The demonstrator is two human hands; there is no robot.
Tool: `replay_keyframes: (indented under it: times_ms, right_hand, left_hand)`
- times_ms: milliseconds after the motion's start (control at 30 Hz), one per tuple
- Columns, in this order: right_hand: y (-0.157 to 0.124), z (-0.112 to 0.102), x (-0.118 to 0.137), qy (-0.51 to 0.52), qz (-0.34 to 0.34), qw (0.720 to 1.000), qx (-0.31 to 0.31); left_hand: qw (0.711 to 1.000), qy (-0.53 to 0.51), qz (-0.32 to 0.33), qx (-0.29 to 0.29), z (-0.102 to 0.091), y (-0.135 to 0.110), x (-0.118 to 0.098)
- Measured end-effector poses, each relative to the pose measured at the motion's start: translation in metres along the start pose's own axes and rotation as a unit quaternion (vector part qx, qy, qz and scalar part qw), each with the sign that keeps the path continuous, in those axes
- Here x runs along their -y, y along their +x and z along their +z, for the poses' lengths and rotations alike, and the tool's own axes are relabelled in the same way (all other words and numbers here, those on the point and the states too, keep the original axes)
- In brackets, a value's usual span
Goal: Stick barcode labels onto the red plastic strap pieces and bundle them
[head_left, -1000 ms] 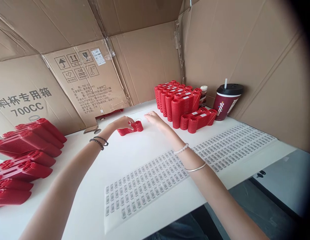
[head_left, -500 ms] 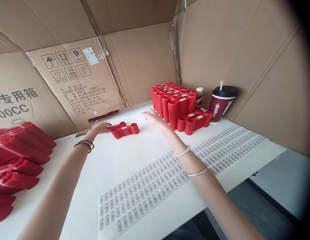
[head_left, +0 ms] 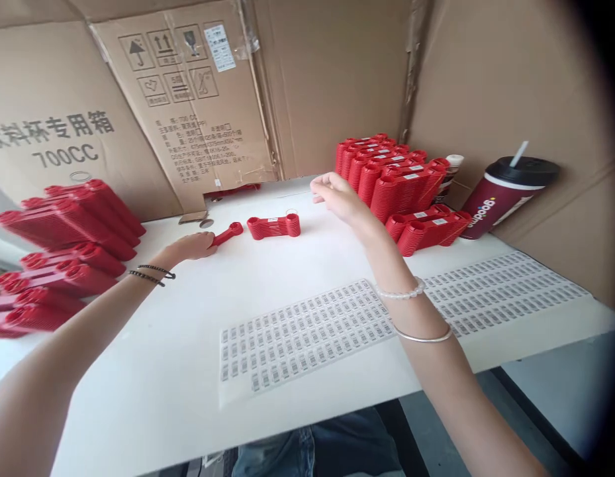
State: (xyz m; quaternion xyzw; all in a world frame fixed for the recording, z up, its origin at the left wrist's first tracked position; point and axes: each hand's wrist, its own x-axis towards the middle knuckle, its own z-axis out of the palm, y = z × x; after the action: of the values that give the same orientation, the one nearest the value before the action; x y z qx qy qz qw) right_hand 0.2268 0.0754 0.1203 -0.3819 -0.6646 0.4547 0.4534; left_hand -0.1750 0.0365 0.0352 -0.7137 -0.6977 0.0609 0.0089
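Observation:
My left hand (head_left: 192, 246) is closed on the near end of a flat red plastic bar with round ends (head_left: 229, 233), low over the white table. Just to its right stands a short stack of the same red bars (head_left: 273, 227), a small white label on top. My right hand (head_left: 335, 196) hovers in the air between that stack and the taller stacks, its fingers curled and pinched together. Whatever its fingertips may hold is too small to make out. Sheets of barcode stickers (head_left: 307, 334) lie flat in front, partly beneath my right forearm.
Tall labelled red stacks (head_left: 401, 175) and shorter ones (head_left: 429, 228) stand at the back right, beside a bottle (head_left: 449, 177) and a lidded maroon cup with a straw (head_left: 503, 199). More red stacks (head_left: 73, 222) line the left side. Cardboard walls (head_left: 331, 86) enclose the table's back.
My left hand has drawn one red bar leftward, apart from the short stack. My right hand stays raised with fingers pinched. The camera view has shifted downward and to the left.

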Motion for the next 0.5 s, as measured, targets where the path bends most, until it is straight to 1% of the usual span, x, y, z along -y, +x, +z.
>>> replay_keyframes:
  times_ms: [67, 133, 200, 267, 333, 400, 467, 500]
  right_hand:
    - [-0.002, 0.005, 0.002, -0.002, -0.015, 1.000, 0.013]
    - [-0.009, 0.012, 0.008, -0.012, -0.035, 0.999, 0.030]
    - [-0.022, 0.023, 0.020, -0.022, -0.076, 0.996, 0.051]
    - [-0.043, 0.037, 0.034, -0.034, -0.128, 0.988, 0.081]
    - [-0.071, 0.052, 0.044, -0.062, -0.165, 0.975, 0.139]
    - [-0.102, 0.062, 0.043, -0.121, -0.188, 0.948, 0.224]
    - [-0.134, 0.066, 0.029, -0.214, -0.213, 0.900, 0.315]
    - [-0.148, 0.066, 0.019, -0.259, -0.223, 0.869, 0.358]
  left_hand:
    - [0.999, 0.014, -0.013, 0.034, 0.002, -0.041, 0.002]
    - [0.998, 0.026, -0.012, 0.058, 0.003, -0.077, -0.007]
    - [0.997, 0.035, 0.013, 0.070, 0.001, -0.104, -0.025]
    - [0.997, 0.046, 0.041, 0.053, 0.000, -0.122, -0.049]
    - [0.997, 0.055, 0.055, 0.025, -0.001, -0.135, -0.073]
    - [0.995, 0.039, 0.062, -0.062, -0.002, -0.149, -0.096]
    - [0.985, -0.024, 0.083, -0.148, -0.002, -0.170, -0.120]
    - [0.977, -0.078, 0.109, -0.165, -0.002, -0.182, -0.131]
